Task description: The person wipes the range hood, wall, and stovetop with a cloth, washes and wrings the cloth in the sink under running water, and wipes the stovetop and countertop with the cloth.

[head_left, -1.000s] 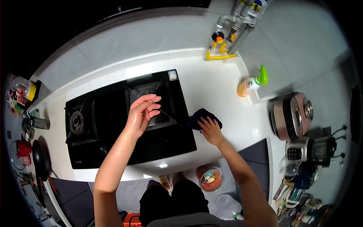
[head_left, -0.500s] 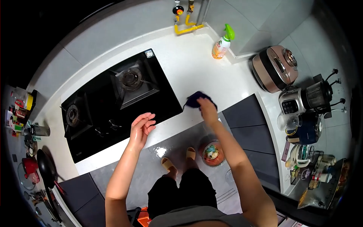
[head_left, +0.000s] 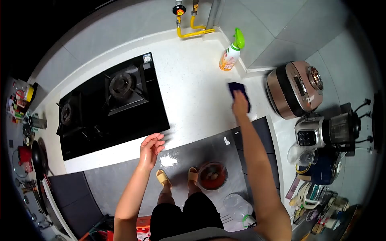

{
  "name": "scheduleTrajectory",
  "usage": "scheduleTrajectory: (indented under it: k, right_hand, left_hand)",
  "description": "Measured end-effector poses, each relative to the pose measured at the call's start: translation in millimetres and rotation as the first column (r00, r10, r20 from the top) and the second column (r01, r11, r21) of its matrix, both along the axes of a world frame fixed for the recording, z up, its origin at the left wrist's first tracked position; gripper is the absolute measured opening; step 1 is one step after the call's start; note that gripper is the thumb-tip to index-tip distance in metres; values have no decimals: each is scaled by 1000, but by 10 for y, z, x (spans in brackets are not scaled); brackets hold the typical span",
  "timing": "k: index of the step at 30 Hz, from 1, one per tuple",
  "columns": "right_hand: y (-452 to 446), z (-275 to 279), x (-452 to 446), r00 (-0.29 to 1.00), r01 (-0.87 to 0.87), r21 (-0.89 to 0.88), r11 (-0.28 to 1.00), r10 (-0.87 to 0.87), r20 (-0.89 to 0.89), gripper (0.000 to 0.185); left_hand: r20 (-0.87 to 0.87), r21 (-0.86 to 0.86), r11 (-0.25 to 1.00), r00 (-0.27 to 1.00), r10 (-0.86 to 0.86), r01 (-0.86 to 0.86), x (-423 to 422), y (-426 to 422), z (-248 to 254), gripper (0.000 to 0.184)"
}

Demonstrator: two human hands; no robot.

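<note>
A dark purple cloth (head_left: 237, 86) lies on the white countertop (head_left: 193, 92), to the right of the black gas hob (head_left: 116, 124). My right hand (head_left: 240, 105) is on the cloth with its fingers bent over it, pressing it to the surface. Part of the cloth is hidden under the hand. My left hand (head_left: 150, 149) hovers empty by the counter's front edge, just below the hob, with loosely curled fingers slightly apart. Beyond the cloth, against the wall corner, stands a spray bottle (head_left: 229, 58) with a green trigger.
A rice cooker (head_left: 287, 90) and a blender (head_left: 311, 134) stand on the right-hand counter. Yellow gas pipes (head_left: 197, 33) run along the back wall. On the floor are a bin with a reddish inside (head_left: 213, 176) and a clear plastic container (head_left: 237, 205). A black pan (head_left: 39, 156) is at left.
My right hand has moved the cloth right and farther back, from beside the hob towards the spray bottle and rice cooker. My left hand stays raised in much the same pose. The view has shifted.
</note>
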State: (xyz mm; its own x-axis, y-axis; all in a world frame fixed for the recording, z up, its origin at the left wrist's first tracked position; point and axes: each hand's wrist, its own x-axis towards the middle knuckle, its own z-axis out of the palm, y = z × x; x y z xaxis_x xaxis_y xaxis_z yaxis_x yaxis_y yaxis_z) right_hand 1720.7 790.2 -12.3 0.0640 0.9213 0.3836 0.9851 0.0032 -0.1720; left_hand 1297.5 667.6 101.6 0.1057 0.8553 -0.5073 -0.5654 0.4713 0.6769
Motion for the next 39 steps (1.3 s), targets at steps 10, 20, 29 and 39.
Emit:
scheduleTrajectory:
  k: [10, 20, 29, 39]
  right_hand:
    - [-882, 416, -995, 810, -585, -164, 795, 560, -175, 44]
    - [-945, 89, -1041, 934, -336, -76, 939, 322, -153, 46]
    - [-1564, -34, -2862, 924, -372, -102, 923, 358, -131, 51]
    - [-1708, 178, -5390, 742, -657, -112, 746, 611, -276, 53]
  left_hand:
    - [-16, 37, 996, 997, 79, -79, 108, -279, 183, 22]
    - [-54, -30, 971, 970, 235, -237, -450, -879, 12, 22]
    - [23, -113, 908, 912, 409, -404, -1088, -1416, -243, 22]
    - [-11, -96, 751, 755, 656, -654, -2701, -2345, -187, 22]
